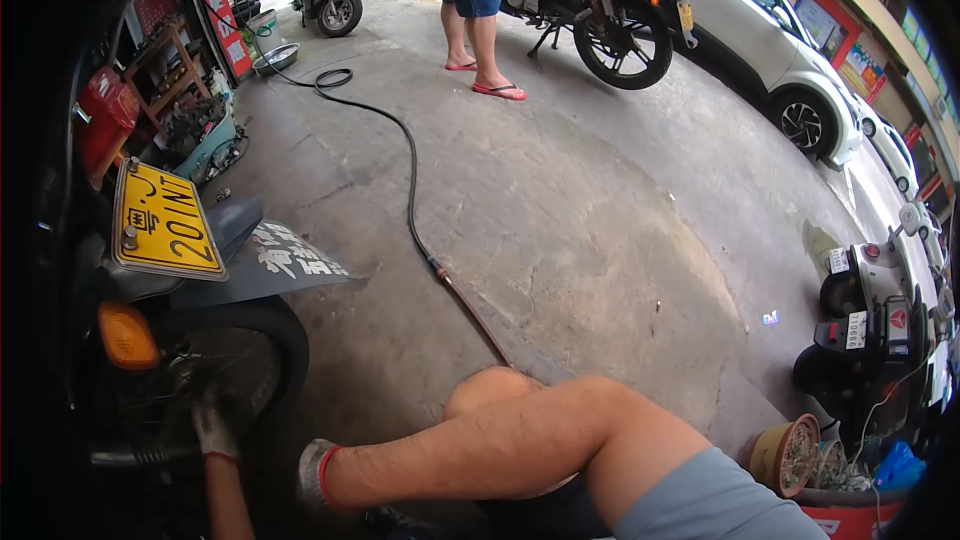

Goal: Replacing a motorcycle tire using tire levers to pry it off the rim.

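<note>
My left hand (213,427), in a pale work glove with a red cuff, reaches in at the spokes of a motorbike's rear wheel (290,340). Its fingers blur into the dark there, so their grip does not show. My right hand (312,472) wears a matching glove and is low beside the wheel, apart from the left. The fingers of that hand are hidden in shadow, and I cannot make out anything in it. Above the wheel are a grey mudguard (270,258), a yellow number plate (168,220) and an orange indicator (128,334).
A black hose (412,175) with a metal pipe end runs across the concrete to my knee (490,392). A person in red flip-flops (498,91) stands by a black motorbike (610,25). Parked scooters (870,325) and a plant pot (785,452) are at right, a cluttered shelf (165,70) at left.
</note>
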`<state>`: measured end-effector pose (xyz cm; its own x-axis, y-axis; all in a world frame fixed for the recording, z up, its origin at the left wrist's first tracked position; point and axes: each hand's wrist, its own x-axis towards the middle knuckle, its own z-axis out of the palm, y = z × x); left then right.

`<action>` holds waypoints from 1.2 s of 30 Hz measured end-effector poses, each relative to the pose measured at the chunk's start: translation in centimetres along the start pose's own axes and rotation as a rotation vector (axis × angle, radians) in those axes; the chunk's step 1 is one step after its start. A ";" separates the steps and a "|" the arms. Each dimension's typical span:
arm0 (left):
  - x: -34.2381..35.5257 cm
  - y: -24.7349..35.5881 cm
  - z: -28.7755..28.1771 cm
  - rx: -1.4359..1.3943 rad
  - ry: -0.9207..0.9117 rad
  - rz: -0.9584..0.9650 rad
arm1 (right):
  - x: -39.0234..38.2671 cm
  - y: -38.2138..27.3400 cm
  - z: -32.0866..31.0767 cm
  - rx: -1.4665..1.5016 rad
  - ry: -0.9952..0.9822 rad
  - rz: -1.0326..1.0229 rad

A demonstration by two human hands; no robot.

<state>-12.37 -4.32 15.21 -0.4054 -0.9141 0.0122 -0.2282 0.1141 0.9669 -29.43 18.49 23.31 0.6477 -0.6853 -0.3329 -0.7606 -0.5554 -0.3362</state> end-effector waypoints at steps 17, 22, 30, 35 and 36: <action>-1.3 3.3 6.1 -0.049 0.030 -0.069 | -5.3 -0.6 -1.4 0.036 -0.006 0.027; -0.3 1.6 4.9 -0.072 0.031 -0.036 | -5.2 -1.4 -1.2 -0.038 -0.063 0.029; -0.3 2.0 5.1 -0.024 0.028 0.013 | -4.9 -1.7 -0.9 -0.036 -0.070 0.036; -1.1 3.1 5.5 -0.039 0.036 -0.009 | -4.6 -1.8 -0.8 -0.055 -0.087 0.036; -1.2 3.2 5.5 -0.033 0.034 -0.008 | -4.6 -1.8 -0.8 -0.054 -0.078 0.040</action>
<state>-17.46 -0.74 16.90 -0.3733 -0.9276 0.0128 -0.2021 0.0947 0.9748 -31.05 22.27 26.20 0.6170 -0.6695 -0.4135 -0.7856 -0.5546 -0.2743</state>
